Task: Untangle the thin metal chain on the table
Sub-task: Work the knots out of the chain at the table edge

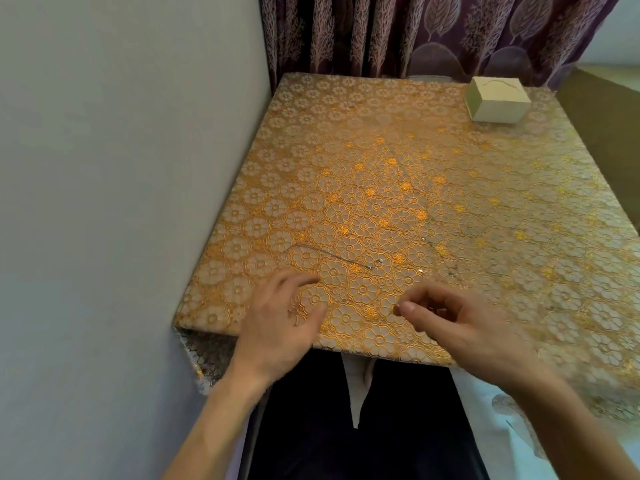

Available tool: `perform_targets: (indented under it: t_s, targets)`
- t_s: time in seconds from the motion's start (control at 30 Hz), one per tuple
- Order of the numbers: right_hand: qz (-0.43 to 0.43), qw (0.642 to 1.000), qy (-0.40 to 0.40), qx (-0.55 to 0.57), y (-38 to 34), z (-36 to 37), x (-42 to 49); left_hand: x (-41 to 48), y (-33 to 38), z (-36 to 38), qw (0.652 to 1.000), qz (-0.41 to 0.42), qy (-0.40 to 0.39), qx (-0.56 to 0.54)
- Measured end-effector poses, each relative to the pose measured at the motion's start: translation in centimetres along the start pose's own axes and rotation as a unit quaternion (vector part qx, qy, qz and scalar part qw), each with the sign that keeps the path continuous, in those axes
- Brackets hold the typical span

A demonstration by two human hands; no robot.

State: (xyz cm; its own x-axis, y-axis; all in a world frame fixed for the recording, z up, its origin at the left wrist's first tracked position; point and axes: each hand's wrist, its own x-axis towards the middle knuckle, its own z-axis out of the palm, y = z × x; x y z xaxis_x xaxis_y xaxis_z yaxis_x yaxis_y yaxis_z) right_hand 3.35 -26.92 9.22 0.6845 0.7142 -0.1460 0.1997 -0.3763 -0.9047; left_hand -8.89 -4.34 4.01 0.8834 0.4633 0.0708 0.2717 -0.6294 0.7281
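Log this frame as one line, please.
left hand: open, over near edge | right hand: fingertips pinched, contents unclear | chain: on table, loose | box: far right corner

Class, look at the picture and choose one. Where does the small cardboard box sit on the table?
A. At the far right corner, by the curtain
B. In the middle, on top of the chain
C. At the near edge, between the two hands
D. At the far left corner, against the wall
A: the cardboard box stands at the table's far right corner, just before the curtain, well away from both hands.
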Motion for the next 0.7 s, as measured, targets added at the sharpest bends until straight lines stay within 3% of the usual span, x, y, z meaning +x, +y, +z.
perform_targets:
  t_s: [0.13,0.33,0.57,0.7]
  targets:
    - [-0.018,0.999,-0.049,-0.015,0.4,1.4,-0.2,-2.2,3.2,1.5,0.975,0.017,-0.174,-0.136]
    - [-0.007,0.999,-0.033,-0.009,1.5,1.1,-0.7,-3.1,3.3,2.1,0.962,-0.064,-0.148,-0.219]
    - [-0.005,0.999,-0.048,-0.023,1.5,1.3,-1.2,-3.1,4.2,3.1,0.966,-0.008,-0.203,-0.158]
    - [0.000,0.999,-0.045,-0.026,1.6,0.9,-1.6,-3.5,4.3,3.8,0.958,-0.039,-0.183,-0.217]
